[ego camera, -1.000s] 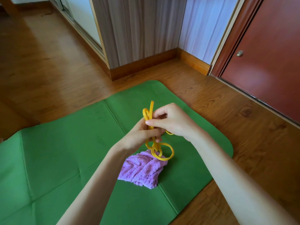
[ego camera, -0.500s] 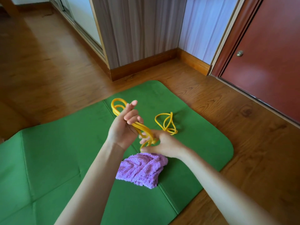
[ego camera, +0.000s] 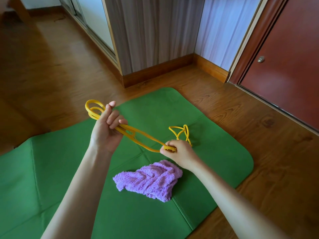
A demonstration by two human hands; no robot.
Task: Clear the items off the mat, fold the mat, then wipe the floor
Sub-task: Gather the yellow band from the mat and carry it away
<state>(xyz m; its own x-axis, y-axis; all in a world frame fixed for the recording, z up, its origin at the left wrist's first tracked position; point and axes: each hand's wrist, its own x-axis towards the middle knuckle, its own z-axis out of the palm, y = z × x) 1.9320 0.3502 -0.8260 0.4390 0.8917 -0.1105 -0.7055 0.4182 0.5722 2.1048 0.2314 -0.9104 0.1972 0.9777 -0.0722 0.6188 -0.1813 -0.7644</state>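
Observation:
A green mat (ego camera: 215, 135) lies flat on the wooden floor. I hold a yellow elastic band (ego camera: 146, 138) stretched between both hands above the mat. My left hand (ego camera: 105, 131) grips one end, with loops sticking out beyond the fingers at the upper left. My right hand (ego camera: 179, 152) pinches the other end lower down, and more yellow loops trail past it on the mat. A crumpled purple cloth (ego camera: 150, 180) lies on the mat just below my right wrist.
Wooden floor (ego camera: 241, 109) surrounds the mat. A wall corner with a wooden skirting board (ego camera: 155, 73) stands behind the mat, and a red door (ego camera: 284, 57) is at the right. Sliding door tracks run along the upper left.
My hands have drawn apart: the left went up and left, the right down and right, and the band that was bunched between them is now stretched out in a line.

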